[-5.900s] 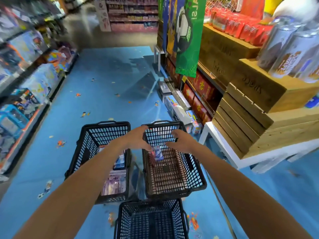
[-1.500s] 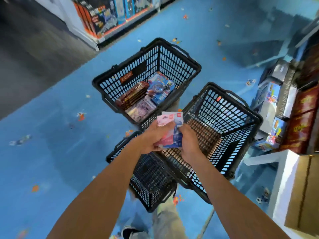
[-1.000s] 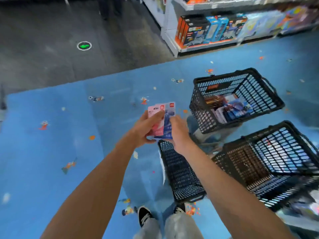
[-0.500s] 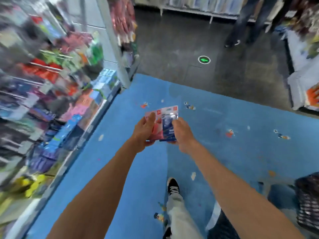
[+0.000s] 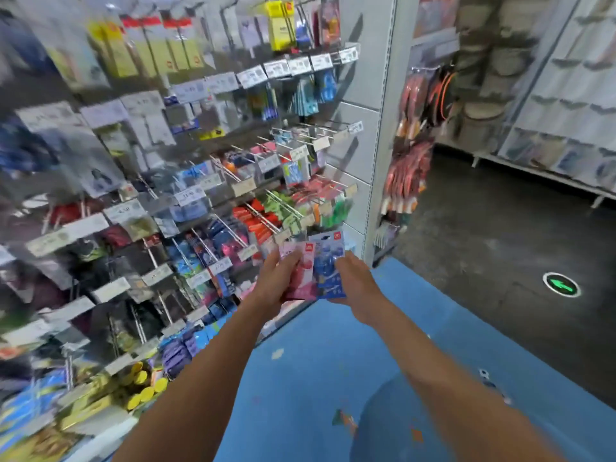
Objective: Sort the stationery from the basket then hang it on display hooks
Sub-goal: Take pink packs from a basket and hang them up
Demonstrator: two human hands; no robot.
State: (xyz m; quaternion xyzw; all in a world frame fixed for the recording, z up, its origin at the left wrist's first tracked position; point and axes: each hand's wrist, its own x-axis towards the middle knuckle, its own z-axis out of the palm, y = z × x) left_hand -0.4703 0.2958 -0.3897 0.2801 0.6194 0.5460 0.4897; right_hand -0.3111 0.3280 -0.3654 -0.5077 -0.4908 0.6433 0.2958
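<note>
While both bare arms stretch forward toward a rack (image 5: 353, 105) of stationery, the left hand (image 5: 275, 283) grips a pink pack (image 5: 302, 273) and the right hand (image 5: 355, 281) grips a blue pack (image 5: 328, 260). The left thumb lies across the front of the pink pack, with the fingers behind it. The right hand's fingers wrap the blue pack's right edge and lower corner. Both packs stand upright, side by side and touching, the blue one set a little higher. Each bears a small red mark near its top. They are held in the air just in front of the rack's lower right part, near the white post (image 5: 383, 128) that ends it.

Metal hooks (image 5: 283, 203) jut from the rack in rows. Most carry hanging packs in red, green, blue and pink, with price tags (image 5: 190, 195) at their tips. The rack's left side is too blurred to read. Low on it sit yellow round things (image 5: 146, 391) that I cannot make out.

Past the post, orange and pink goods (image 5: 405, 175) hang in a column. A blue floor (image 5: 300, 378) lies under the arms and meets a dark floor (image 5: 500, 255) to the right, where a green arrow (image 5: 561, 284) glows inside a ring. Pale shelving (image 5: 566, 105) runs along the far right.
</note>
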